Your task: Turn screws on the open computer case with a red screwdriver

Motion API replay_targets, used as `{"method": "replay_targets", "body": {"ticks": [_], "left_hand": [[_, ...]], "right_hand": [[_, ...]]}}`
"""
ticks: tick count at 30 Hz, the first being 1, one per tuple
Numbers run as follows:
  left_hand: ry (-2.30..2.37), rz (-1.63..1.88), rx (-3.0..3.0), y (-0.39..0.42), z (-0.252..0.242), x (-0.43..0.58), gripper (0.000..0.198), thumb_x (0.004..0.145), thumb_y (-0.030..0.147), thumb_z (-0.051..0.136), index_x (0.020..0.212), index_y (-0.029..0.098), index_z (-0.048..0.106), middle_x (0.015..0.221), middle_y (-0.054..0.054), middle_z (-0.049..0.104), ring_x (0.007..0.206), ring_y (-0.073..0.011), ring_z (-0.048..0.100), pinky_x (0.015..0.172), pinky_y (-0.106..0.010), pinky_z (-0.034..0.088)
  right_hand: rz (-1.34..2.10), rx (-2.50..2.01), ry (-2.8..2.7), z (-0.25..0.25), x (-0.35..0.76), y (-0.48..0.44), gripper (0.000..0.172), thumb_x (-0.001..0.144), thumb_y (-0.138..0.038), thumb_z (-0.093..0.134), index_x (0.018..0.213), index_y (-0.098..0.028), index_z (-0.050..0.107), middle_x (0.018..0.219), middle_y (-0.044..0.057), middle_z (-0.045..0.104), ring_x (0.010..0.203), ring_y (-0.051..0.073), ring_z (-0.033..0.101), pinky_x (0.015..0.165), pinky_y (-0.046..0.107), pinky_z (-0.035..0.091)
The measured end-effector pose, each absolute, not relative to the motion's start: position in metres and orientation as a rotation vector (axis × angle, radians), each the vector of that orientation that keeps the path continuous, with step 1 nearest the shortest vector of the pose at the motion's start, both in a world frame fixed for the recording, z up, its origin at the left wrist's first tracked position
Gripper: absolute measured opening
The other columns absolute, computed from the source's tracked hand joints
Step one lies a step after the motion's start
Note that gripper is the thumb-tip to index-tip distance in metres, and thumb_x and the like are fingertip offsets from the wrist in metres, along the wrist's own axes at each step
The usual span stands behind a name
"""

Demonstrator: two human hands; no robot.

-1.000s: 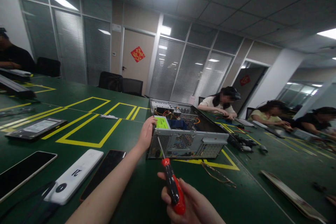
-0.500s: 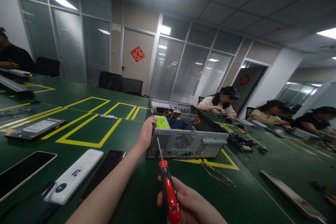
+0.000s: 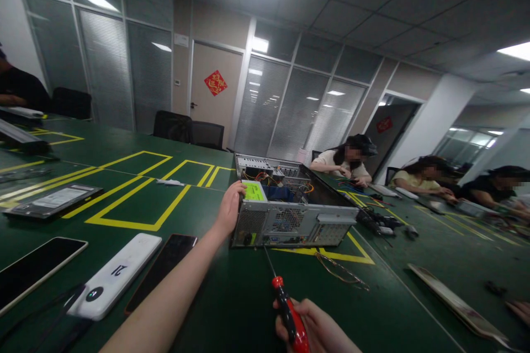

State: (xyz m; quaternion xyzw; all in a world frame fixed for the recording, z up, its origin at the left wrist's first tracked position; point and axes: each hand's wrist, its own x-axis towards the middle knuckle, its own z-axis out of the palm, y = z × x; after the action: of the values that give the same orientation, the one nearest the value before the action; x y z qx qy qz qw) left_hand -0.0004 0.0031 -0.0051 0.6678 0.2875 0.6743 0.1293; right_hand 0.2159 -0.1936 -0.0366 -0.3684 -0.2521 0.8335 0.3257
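Note:
An open computer case (image 3: 306,224) lies on the green table, its grilled back panel towards me. Inside, at its left corner, sits a power supply (image 3: 253,191) with a bright green label, near bundles of coloured wires. My left hand (image 3: 230,207) grips that corner, fingers bent over the top edge. Closed around the handle of a red and black screwdriver (image 3: 290,314) is my right hand (image 3: 317,322), low in front of the case. The screwdriver's shaft points up and left; its tip is near the bottom edge of the back panel, and I cannot tell whether they touch.
To the left lie a hard drive (image 3: 58,201), a white power bank (image 3: 120,276) and two dark phones (image 3: 165,265). A thin wire-like loop (image 3: 342,271) is right of the screwdriver. Beyond the case, several people (image 3: 343,162) sit along the table among cables and parts.
The screwdriver and my right hand have moved down and right, taking the tip from the grille to below the back panel. My left hand stays on the case.

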Motion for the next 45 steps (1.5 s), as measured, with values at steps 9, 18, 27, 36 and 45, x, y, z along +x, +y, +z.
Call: {"method": "replay_targets", "body": {"ticks": [9,18,27,36,45], "left_hand": [[0.828,1.963,1.929,0.000,-0.003,-0.001,0.039,0.096,0.040,0.021,0.091,0.019,0.054,0.109,-0.010,0.061,0.121,-0.0203,0.049,0.107,-0.042,0.036],[0.843,1.954,1.925,0.001,-0.004,-0.001,0.039,0.096,0.040,0.021,0.091,0.019,0.054,0.110,-0.009,0.061,0.121,-0.0203,0.048,0.107,-0.042,0.036],[0.822,1.975,1.931,0.001,-0.003,-0.001,0.039,0.096,0.041,0.022,0.090,0.019,0.055,0.108,-0.009,0.061,0.119,-0.0205,0.050,0.106,-0.042,0.037],[0.833,1.956,1.926,0.002,-0.004,-0.001,0.039,0.096,0.041,0.021,0.090,0.019,0.054,0.109,-0.009,0.060,0.121,-0.0207,0.049,0.107,-0.043,0.036],[0.840,1.955,1.918,0.000,-0.002,-0.002,0.041,0.095,0.044,0.022,0.090,0.019,0.054,0.110,-0.010,0.060,0.120,-0.0213,0.049,0.107,-0.044,0.036]], "right_hand": [[2.224,-0.974,-0.659,-0.055,0.215,-0.187,0.034,0.078,-0.036,0.043,0.097,-0.013,0.059,0.066,0.003,0.063,0.033,0.007,0.047,0.035,0.020,0.013],[2.229,-0.939,-0.687,-0.053,0.215,-0.187,0.034,0.077,-0.037,0.045,0.098,-0.014,0.058,0.066,0.002,0.060,0.032,0.006,0.045,0.036,0.020,0.008],[2.228,-0.969,-0.629,-0.051,0.215,-0.187,0.032,0.078,-0.036,0.047,0.098,-0.014,0.058,0.066,0.002,0.062,0.033,0.007,0.048,0.034,0.018,0.012],[1.958,-1.266,-0.853,-0.041,0.207,-0.193,0.047,0.077,-0.052,0.061,0.105,-0.015,0.056,0.066,-0.001,0.061,0.032,0.001,0.036,0.034,0.017,0.012],[1.072,-1.850,-1.465,-0.034,0.194,-0.192,0.035,0.064,-0.046,0.073,0.083,-0.021,0.059,0.080,0.005,0.059,0.075,0.019,0.055,0.065,0.030,0.039]]}}
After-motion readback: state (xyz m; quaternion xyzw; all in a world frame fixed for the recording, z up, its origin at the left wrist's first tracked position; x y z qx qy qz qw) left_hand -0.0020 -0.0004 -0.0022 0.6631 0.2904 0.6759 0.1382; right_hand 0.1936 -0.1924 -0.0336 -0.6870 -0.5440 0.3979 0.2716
